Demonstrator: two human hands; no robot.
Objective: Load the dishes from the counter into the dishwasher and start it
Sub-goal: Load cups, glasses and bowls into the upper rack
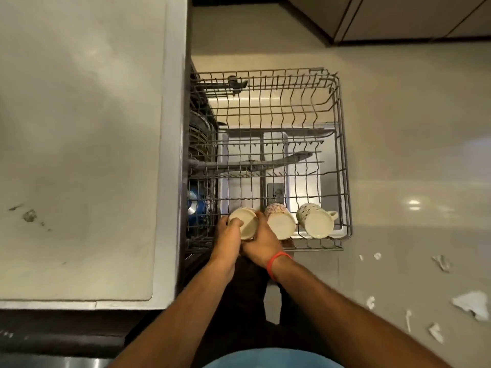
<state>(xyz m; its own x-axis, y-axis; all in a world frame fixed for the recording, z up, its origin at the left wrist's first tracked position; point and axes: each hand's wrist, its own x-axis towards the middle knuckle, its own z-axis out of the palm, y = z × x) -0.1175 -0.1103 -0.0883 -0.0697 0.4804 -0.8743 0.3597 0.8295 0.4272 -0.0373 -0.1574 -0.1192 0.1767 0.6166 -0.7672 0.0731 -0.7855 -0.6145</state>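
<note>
Cup in hand: a plain cream cup (244, 223), base toward the camera, at the near left corner of the upper rack (342, 155).
Long axis: tipped, mouth facing down and away into the rack.
Left grip (228, 235): fingers curled over the cup's left side, grasping it.
Right grip (261, 241): grasping the cup's right side, touching the left (the nearer of the two to the neighbours).
Neighbours: a speckled mug (280, 220) just right, then a floral mug (316, 220).
Next move, likely: lower it straight down, beside the speckled mug.

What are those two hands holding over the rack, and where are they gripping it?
Both hold one cream mug, upside down at the rack's near edge. The left hand curls over its left side and base rim; the right hand wraps its right side.
</note>
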